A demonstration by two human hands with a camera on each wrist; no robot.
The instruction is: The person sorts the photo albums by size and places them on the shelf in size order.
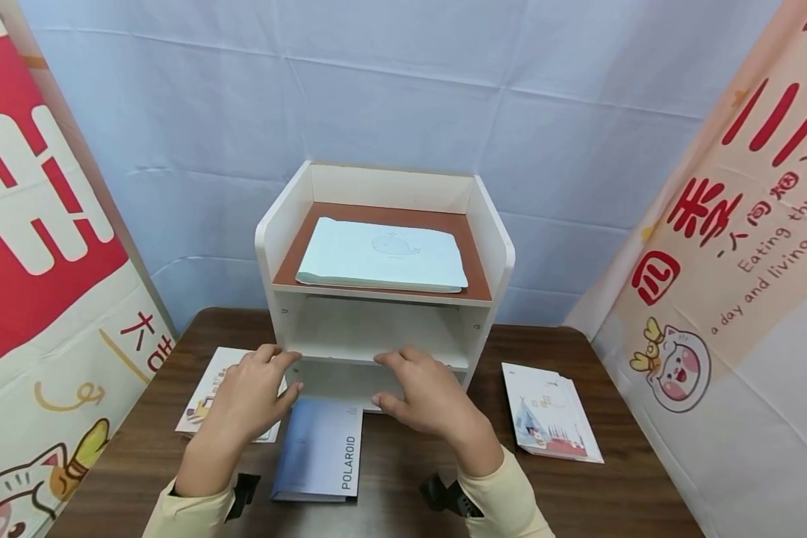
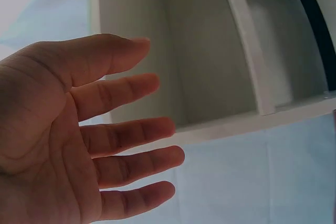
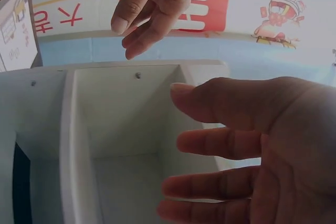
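Observation:
A small white shelf unit [image 1: 386, 188] with a brown top board stands at the back of the table. On that board lies a pale blue-green book [image 1: 386, 255] with a whale drawing. My left hand [image 1: 250, 392] is held before the shelf's left side, fingers spread and relaxed in the left wrist view. Opposite it, my right hand [image 1: 427, 392] is before the right side, its thumb apart from the fingers. Neither hand holds anything. Between the forearms a blue-white album [image 1: 319, 448] marked POLAROID lies on the table, its far end at the shelf's lower opening.
White printed booklets [image 1: 551, 415] lie on the dark wooden table [image 1: 619, 493] to the right. Another white booklet [image 1: 211, 381] lies at the left, partly behind my left hand. A blue cloth [image 1: 403, 90] hangs behind the shelf, with printed banners [image 1: 746, 299] on both sides.

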